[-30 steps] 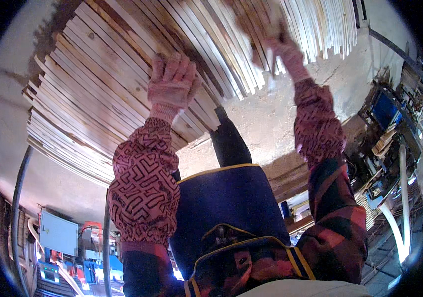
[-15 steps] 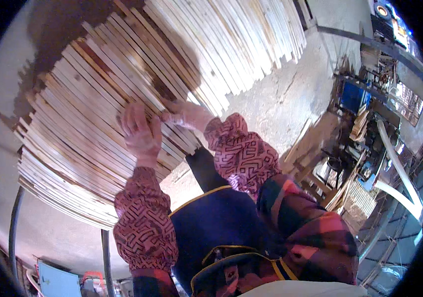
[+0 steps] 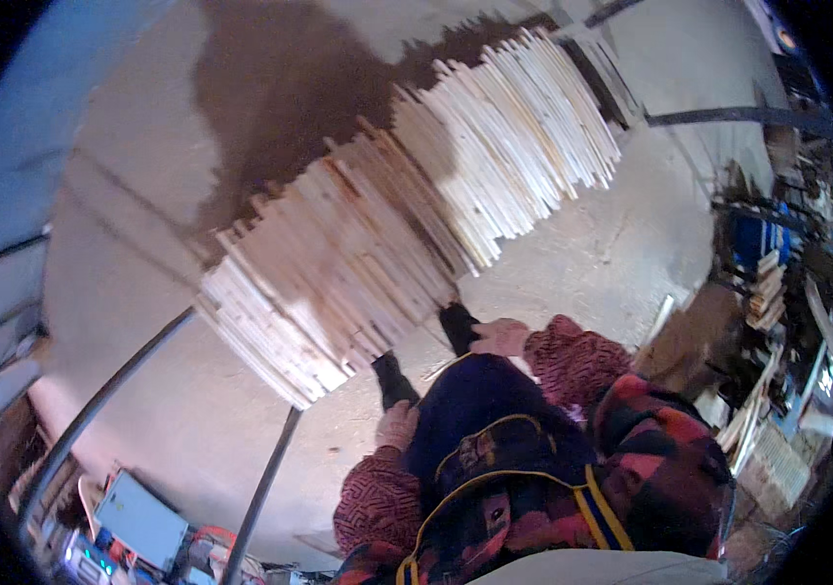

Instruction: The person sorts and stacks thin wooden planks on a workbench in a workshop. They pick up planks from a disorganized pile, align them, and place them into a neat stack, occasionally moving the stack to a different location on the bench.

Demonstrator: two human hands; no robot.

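Observation:
A long row of pale wooden strips (image 3: 338,244) lies side by side, running from the lower left to the upper right. Their ends are uneven, and a shadow darkens the middle ones. Both my hands are off the wood. At the left edge of my dark blue apron (image 3: 480,400), my left hand (image 3: 397,425) rests against my leg, its fingers only partly visible. My right hand (image 3: 501,336) lies across the other leg by the apron's upper right edge, fingers stretched out. Neither hand shows anything held. My dark trouser legs end close to the strips' near ends.
Dark metal bars (image 3: 265,483) extend from the row toward the lower left. A grey-blue panel or box (image 3: 140,524) stands at the lower left. To the right are stacked wood pieces (image 3: 766,292), a blue object (image 3: 758,241) and loose boards.
Both hands have left the wooden strips and drawn back to my legs. The view has pulled away, so the whole row now appears smaller and farther off.

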